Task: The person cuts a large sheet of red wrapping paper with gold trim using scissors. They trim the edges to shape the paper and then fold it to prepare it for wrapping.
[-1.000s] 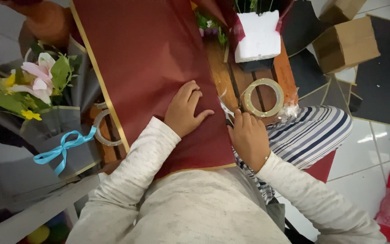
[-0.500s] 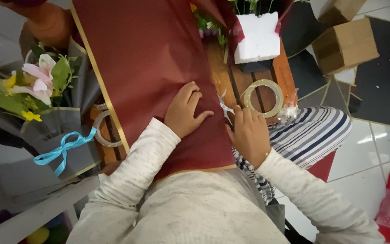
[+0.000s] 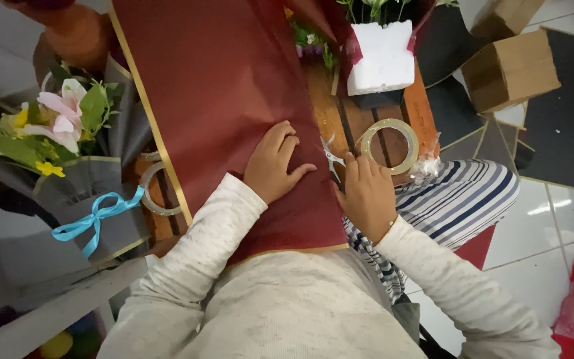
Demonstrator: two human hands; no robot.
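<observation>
A large dark red wrapping sheet (image 3: pixel 220 100) with a gold edge lies across the wooden slat table (image 3: pixel 340 116). My left hand (image 3: pixel 272 166) rests flat on the sheet, fingers spread, pressing it down. My right hand (image 3: pixel 367 194) sits at the sheet's right edge with its fingers curled around a pale pair of scissors (image 3: pixel 331 161), whose blades poke out toward the paper. Its fingertips touch a clear tape roll (image 3: pixel 388 146) lying on the table.
A grey-wrapped bouquet (image 3: pixel 61 133) with a blue ribbon (image 3: pixel 94 219) stands at the left, a second tape roll (image 3: pixel 154 189) beside it. A white foam block (image 3: pixel 383 60) holds stems at the back. Cardboard boxes (image 3: pixel 509 70) and black sheets lie on the floor at the right.
My right hand has edged up along the paper's edge until its fingers meet the tape roll. The left hand stays pressed on the sheet.
</observation>
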